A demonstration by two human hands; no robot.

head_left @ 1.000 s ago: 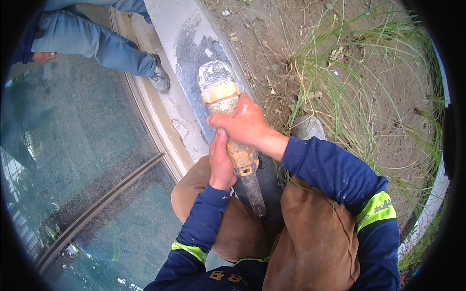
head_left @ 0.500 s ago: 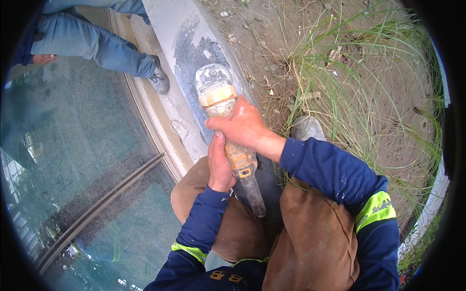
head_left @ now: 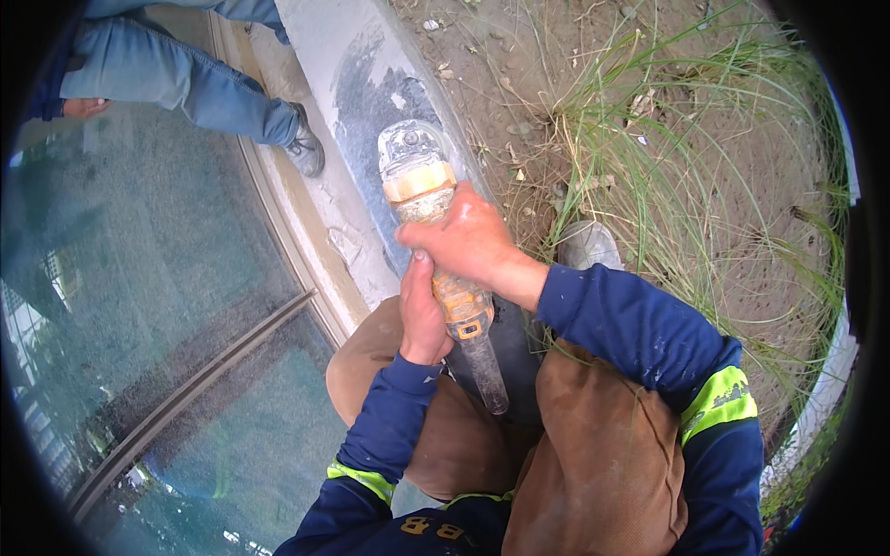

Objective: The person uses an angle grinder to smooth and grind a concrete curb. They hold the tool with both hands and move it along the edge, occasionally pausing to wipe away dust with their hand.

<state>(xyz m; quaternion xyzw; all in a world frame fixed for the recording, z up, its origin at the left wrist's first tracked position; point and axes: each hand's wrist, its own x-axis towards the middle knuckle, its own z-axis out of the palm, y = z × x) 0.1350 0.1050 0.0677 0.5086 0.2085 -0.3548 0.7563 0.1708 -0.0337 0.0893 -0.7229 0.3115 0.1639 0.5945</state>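
Both my hands are closed around a dusty yellow-and-grey angle grinder (head_left: pixel 464 301). My right hand (head_left: pixel 468 236) wraps over the front of its body, just behind the yellow collar. Lower down, my left hand (head_left: pixel 425 315) grips the body from the left side, its thumb close to the right hand's fingers. The grinder's head lies over a grey concrete ledge (head_left: pixel 366 79) with dark, scraped patches around it. Its disc is hidden under the guard. A thick dusty cable sleeve runs from the back of the tool toward my knees.
Left of the ledge, glass panels (head_left: pixel 139 232) are divided by a metal frame bar (head_left: pixel 185 398). Another person's jeans-clad leg (head_left: pixel 185 83) and grey shoe (head_left: pixel 304 148) stand by the ledge at upper left. Soil with long grass (head_left: pixel 667 139) borders the right, beside my shoe (head_left: pixel 591 246).
The grinder and both hands have shifted very slightly to the right along the ledge surface. Both hands keep their hold.
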